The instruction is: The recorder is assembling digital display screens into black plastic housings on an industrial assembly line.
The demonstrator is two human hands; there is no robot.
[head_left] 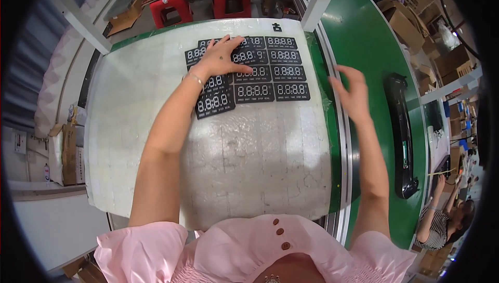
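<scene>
Black display panels (253, 92) with white segment digits lie in rows on a pale, plastic-covered work surface (260, 168). My left hand (221, 57) rests over the upper left panels, fingers spread, hiding parts of several. A lower left panel (214, 105) lies slightly tilted against its neighbours, and the left column looks less even than the right one (292, 91). Off to the right, my right hand (352, 93) hovers near the metal rail (340, 142) beside the green belt. Its thumb and fingers are apart, slightly blurred, and nothing shows between them.
A long black housing (403, 137) lies on the green conveyor belt (371, 38) at the right. White posts (322, 0) rise at the far corners. Red stools (231, 0) stand beyond the table. Another person (442, 220) works past the belt, at lower right.
</scene>
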